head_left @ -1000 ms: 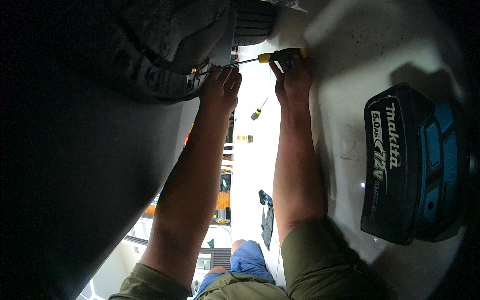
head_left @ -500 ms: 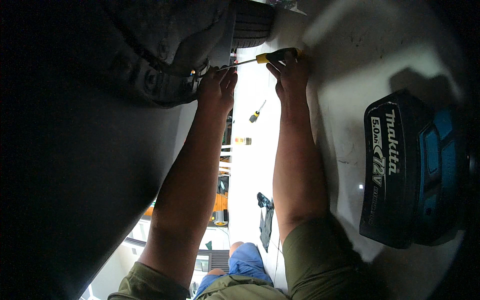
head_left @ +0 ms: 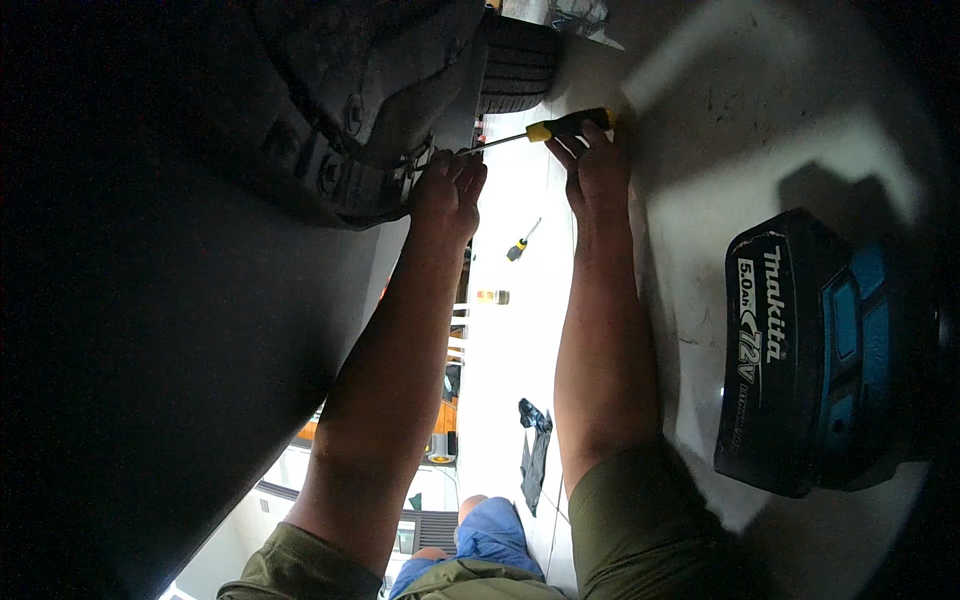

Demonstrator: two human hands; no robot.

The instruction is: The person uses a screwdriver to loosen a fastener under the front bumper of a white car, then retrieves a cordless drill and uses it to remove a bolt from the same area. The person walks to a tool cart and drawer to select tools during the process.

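Note:
Across the upper middle lies a screwdriver (head_left: 568, 126) with a black and yellow handle and a long metal shaft. My right hand (head_left: 600, 172) is closed on the handle. The shaft runs left and slightly down to the fingers of my left hand (head_left: 445, 197), which are bent together against the edge of a dark vehicle underbody panel (head_left: 330, 120). Bolt-like fasteners (head_left: 330, 172) show on that panel beside my left hand. The screwdriver's tip and whatever my left fingertips pinch are hidden.
A tyre (head_left: 520, 68) stands beyond my hands. At right is a large black and blue battery pack (head_left: 775, 360). Between my forearms, a second screwdriver (head_left: 517, 249), a small jar (head_left: 494, 297) and a crumpled black cloth or bag (head_left: 535, 455) lie on the pale floor.
The view has shifted a little, so panel, tyre and hands appear slightly lower and farther right. My right hand still grips the screwdriver, and my left stays at the panel edge.

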